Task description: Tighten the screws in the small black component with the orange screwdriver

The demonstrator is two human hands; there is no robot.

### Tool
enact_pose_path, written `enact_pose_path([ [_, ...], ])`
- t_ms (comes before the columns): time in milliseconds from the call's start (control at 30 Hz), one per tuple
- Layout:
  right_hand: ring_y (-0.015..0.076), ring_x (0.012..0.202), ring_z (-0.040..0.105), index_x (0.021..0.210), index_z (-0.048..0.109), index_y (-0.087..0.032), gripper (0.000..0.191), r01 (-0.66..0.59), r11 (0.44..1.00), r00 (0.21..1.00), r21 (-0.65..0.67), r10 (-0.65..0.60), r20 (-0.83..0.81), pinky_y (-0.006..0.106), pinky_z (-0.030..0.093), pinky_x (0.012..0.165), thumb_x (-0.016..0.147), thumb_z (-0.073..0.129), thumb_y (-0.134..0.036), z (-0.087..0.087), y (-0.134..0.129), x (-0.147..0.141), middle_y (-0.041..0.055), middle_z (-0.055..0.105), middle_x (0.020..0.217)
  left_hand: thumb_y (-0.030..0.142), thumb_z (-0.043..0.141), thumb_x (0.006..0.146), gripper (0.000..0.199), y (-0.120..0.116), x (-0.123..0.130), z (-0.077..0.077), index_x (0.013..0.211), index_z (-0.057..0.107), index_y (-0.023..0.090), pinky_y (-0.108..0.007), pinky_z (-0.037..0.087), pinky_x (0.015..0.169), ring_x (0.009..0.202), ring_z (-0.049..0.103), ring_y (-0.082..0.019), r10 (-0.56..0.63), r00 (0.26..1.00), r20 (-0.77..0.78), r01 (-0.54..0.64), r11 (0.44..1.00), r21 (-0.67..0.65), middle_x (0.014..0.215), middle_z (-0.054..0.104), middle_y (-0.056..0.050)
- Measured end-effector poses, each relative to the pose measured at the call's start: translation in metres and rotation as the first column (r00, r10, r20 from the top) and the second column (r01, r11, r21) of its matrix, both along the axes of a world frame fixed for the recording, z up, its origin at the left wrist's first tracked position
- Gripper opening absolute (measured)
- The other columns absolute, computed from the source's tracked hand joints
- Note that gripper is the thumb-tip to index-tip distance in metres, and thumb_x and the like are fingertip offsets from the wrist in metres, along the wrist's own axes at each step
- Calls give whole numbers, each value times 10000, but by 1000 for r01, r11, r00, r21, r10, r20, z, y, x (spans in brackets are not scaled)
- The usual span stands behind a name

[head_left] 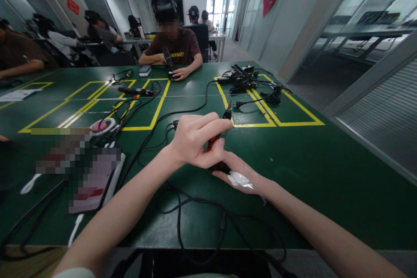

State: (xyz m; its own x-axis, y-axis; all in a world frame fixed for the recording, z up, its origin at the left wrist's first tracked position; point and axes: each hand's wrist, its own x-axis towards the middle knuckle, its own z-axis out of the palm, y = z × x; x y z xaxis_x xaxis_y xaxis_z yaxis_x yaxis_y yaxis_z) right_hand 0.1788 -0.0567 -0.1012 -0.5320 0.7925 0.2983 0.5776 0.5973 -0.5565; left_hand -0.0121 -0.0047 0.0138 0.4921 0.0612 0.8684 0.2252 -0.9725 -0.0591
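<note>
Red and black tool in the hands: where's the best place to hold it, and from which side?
Probably by the red part of the tool, from the left, as the left hand does. The thin tip points up and forward, so gripping lower should keep fingers off the point. The right hand is at the lower end; much of the tool is hidden.

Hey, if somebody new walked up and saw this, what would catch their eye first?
Probably the two bare hands in the middle, left hand and right hand, around a red-and-black tool with its tip pointing up. Next, perhaps, the white patch taped to the right hand, then the bright yellow tape outlines across the green table.
</note>
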Motion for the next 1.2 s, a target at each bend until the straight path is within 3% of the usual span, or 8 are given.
enact_pose_path([
  [100,264,897,655,1176,623,-194,239,-7,1000,1000,-13,7,-5,420,549,815,964,684,-288,2,0,-1,102,715,1071,145,409,881,269,-1,-1,1,1001,650,138,-240,401,514,516,485,-98,2,1000,-6,-2,1000,-3,645,590,18],
  [333,268,892,654,1136,637,-184,216,8,1000,1000,-13,-8,21,422,547,813,960,683,-300,1,1,-2,100,716,1037,184,580,908,35,-2,4,0,893,608,168,-209,340,485,458,433,-53,39,999,38,-39,999,10,598,575,69],
  [533,268,896,649,1142,633,-186,218,13,1000,1000,-8,-13,7,424,544,820,961,680,-298,1,-1,-1,97,709,1040,204,453,855,148,-1,1,1,855,596,165,-239,357,474,437,445,-77,-11,1000,10,11,1000,-3,599,605,43],
  [800,252,879,635,1132,637,-191,206,19,999,1000,-44,-18,23,406,537,803,958,682,-292,5,-1,-2,88,701,1034,185,568,867,32,-3,3,2,842,588,183,-203,348,479,424,433,-52,60,997,41,-60,998,-3,559,554,87],
  [1067,251,859,640,1122,639,-188,200,14,999,1000,-45,-13,24,402,538,786,956,688,-287,7,-1,-2,91,704,1022,120,530,844,112,-2,3,2,760,514,192,-228,310,482,451,411,-66,51,998,33,-51,999,-7,558,510,72],
  [1200,259,881,652,1143,638,-185,210,12,999,999,-42,-10,32,416,544,808,964,682,-286,6,0,-2,101,711,1049,85,528,844,102,-1,5,1,810,562,176,-205,342,499,477,440,-60,48,998,35,-48,999,-5,616,576,54],
])
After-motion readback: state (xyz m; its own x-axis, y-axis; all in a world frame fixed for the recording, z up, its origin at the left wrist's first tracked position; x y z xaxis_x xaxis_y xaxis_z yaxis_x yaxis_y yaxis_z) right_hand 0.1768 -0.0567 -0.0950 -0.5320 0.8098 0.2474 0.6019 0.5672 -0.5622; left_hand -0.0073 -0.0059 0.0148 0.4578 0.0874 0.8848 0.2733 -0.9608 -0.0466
